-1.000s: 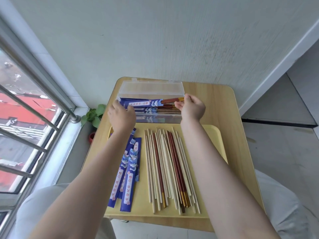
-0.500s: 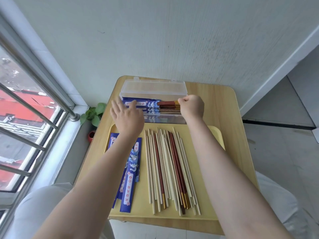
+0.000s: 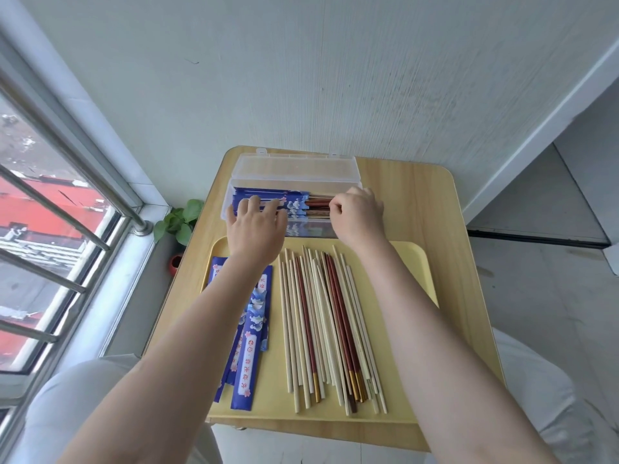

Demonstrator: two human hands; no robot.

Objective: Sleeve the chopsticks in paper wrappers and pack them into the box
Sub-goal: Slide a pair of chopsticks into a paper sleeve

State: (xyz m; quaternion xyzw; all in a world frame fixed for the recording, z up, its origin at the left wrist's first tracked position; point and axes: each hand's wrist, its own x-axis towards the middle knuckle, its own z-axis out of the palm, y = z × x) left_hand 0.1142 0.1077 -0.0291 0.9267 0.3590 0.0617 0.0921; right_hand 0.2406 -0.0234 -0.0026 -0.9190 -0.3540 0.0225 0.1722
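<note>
Left hand (image 3: 256, 229) lies flat, fingers spread, on the sleeved chopsticks (image 3: 284, 205) in the clear plastic box (image 3: 294, 169); right hand (image 3: 356, 214) is curled at their bare ends (pinching or not, can't tell). Loose chopsticks (image 3: 321, 326) and paper wrappers (image 3: 253, 343) wait on the yellow tray (image 3: 408, 259). Light, stiff, slippery sticks, I'd grab mid-length.

— What was that long clear box (image 3: 294, 169) made of?
— Translucent plastic, smooth, with a faint sheen on its open lid.
— And the small table (image 3: 418, 209)?
— Pale wood-grain top, matt and smooth. The flat yellow tray (image 3: 412, 259) on it looked like matt plastic.
— The loose sticks?
— The pale chopsticks (image 3: 291, 329) looked like bare, unvarnished wood; the dark red chopsticks (image 3: 338, 309) looked lacquered, with glossy gold-coloured ends.
— The dark blue sleeves (image 3: 253, 349)?
— Printed paper with a slight gloss.
— The window rails (image 3: 50, 202)?
— Brushed metal. The grey-white wall (image 3: 335, 78) had a rough, streaked finish.
</note>
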